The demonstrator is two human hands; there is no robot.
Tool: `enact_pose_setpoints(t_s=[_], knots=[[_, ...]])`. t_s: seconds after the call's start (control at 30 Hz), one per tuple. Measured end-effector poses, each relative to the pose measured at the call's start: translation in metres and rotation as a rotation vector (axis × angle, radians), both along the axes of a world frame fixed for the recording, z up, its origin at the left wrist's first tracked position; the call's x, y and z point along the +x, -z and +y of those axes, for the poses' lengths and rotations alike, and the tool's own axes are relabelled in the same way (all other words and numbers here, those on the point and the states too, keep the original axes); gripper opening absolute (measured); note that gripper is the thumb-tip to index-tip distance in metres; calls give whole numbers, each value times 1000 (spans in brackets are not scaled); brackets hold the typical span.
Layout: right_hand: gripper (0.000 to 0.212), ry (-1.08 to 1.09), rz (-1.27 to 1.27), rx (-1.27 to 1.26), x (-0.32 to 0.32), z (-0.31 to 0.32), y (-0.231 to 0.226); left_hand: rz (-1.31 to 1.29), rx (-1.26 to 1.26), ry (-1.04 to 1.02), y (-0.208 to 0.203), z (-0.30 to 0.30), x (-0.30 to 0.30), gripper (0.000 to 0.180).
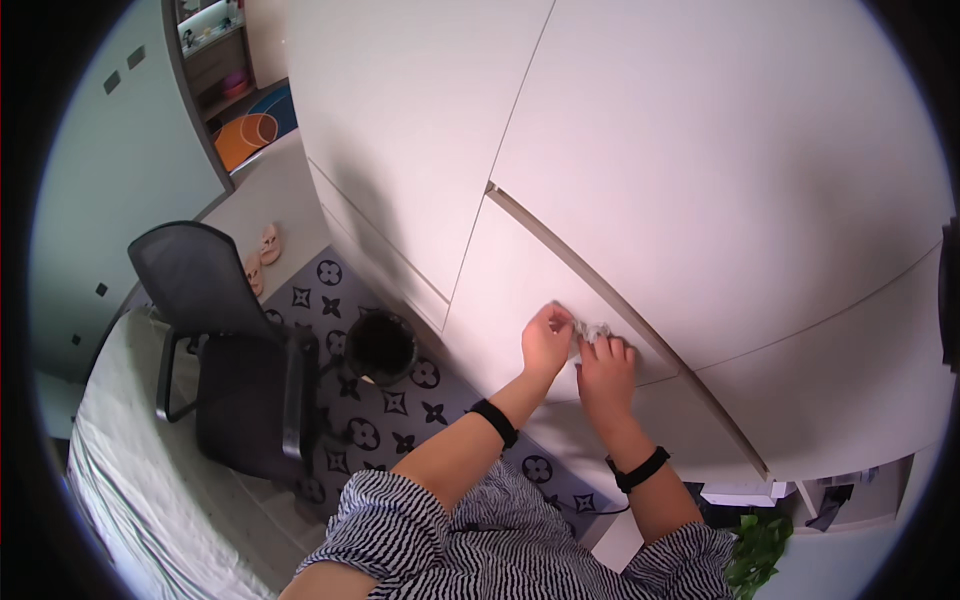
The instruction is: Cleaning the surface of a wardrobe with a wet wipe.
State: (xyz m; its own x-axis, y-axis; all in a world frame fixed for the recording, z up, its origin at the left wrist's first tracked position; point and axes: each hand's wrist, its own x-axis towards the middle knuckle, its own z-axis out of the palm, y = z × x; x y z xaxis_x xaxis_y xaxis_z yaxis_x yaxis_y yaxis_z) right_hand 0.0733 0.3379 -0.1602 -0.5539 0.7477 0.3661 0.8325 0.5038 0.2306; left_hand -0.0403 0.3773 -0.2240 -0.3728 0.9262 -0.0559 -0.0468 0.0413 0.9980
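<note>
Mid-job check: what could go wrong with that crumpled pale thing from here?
The pale thing might slip: the left hand seems to pinch only its edge. The right hand partly covers it, perhaps hiding a loosening grip. If dropped, it could land on the patterned mat.

Head-worn fisheye view — looking steeply down, facing a white cabinet front (700, 180), at close range

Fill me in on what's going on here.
A person in a striped top has the left hand and right hand together at a small, crumpled pale thing in front of a white cabinet. What it is cannot be made out. A black chair and a dark round bin stand off to the left.
</note>
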Motion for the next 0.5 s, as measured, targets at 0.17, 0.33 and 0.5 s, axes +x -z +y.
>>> enact_pose_setpoints(t_s=[0.17,0.33,0.5], knots=[[41,-50,158,77,-35,18,-49,-112,273,-86,-60,12,-36,8],[21,-70,136,112,-55,30,-45,-125,210,-91,-48,23,-53,9],[16,-50,35,118,-63,41,-23,-111,159,-51,-21,34,-65,11]])
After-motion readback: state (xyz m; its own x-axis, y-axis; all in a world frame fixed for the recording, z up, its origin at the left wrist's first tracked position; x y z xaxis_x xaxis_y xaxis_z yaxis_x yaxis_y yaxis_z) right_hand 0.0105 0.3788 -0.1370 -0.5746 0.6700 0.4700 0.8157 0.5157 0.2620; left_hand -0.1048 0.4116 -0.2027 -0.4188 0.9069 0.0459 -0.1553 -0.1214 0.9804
